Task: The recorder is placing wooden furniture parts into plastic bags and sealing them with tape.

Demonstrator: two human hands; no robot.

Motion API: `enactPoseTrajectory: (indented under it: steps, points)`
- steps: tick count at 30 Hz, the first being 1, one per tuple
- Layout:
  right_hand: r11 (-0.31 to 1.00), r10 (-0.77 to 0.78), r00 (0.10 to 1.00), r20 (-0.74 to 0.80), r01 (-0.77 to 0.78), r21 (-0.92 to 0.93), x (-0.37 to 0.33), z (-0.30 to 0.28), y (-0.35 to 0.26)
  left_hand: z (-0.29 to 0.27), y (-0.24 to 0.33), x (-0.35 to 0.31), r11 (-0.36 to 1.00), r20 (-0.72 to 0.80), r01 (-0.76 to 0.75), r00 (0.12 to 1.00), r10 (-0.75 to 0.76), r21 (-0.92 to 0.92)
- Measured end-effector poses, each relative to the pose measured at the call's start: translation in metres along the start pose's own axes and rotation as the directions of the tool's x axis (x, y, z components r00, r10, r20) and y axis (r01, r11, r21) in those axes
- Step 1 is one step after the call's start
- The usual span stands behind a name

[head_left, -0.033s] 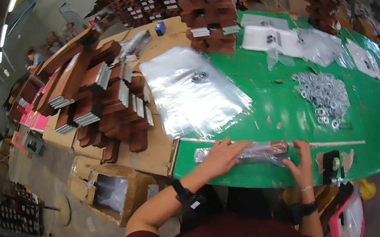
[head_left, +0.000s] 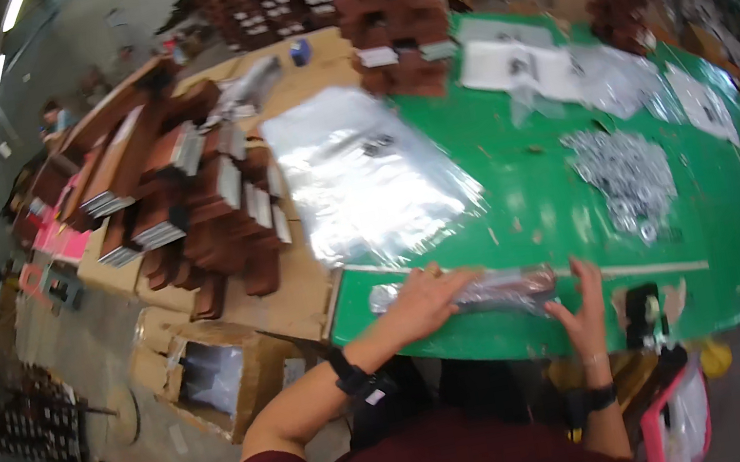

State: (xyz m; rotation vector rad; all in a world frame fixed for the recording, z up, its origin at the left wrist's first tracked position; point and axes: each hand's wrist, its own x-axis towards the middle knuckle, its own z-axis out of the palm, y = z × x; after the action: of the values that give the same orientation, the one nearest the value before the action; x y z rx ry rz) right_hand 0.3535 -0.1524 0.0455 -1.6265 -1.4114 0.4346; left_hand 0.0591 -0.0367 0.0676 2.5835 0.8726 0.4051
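A long narrow clear plastic bag (head_left: 498, 285) with something brown inside lies along the near edge of the green table (head_left: 533, 202). My left hand (head_left: 422, 301) lies flat on the bag's left half and holds it down. At the bag's right end, my right hand (head_left: 584, 312) grips it with the fingers pointing up. A black band sits on each wrist. Farther back on the right lies a heap of small silvery metal rings (head_left: 627, 171).
A stack of clear plastic bags (head_left: 370, 172) lies behind my left hand. A tape dispenser (head_left: 643, 309) stands near my right hand. Brown stacked pieces (head_left: 206, 200) cover the wooden bench on the left, with an open cardboard box (head_left: 208, 378) on the floor below.
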Motion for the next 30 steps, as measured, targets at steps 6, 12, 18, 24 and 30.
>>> enactPoseTrajectory:
  steps: [6,12,18,24,30]
  points:
    - [0.990,-0.131,0.986,0.104,0.135,-0.029,0.026,0.017,0.010,-0.036,0.004,-0.007,0.995,0.008,0.089,0.996,-0.089,0.048]
    - [0.983,0.081,0.994,0.075,-0.092,0.162,0.021,0.011,-0.005,-0.017,0.040,0.024,0.977,0.011,0.044,0.999,-0.047,0.210]
    - [0.989,-0.138,0.989,0.059,0.135,0.051,-0.004,-0.001,-0.015,0.006,0.058,0.042,0.992,-0.027,-0.025,0.999,0.029,0.127]
    - [0.904,-0.215,0.974,0.065,0.224,-0.365,-0.012,0.021,-0.013,0.024,0.054,0.048,0.994,-0.077,-0.031,0.996,0.040,0.105]
    - [0.904,-0.253,0.964,0.080,0.265,-0.335,-0.006,0.019,0.002,0.025,0.053,0.050,0.993,-0.087,-0.026,0.996,0.036,0.115]
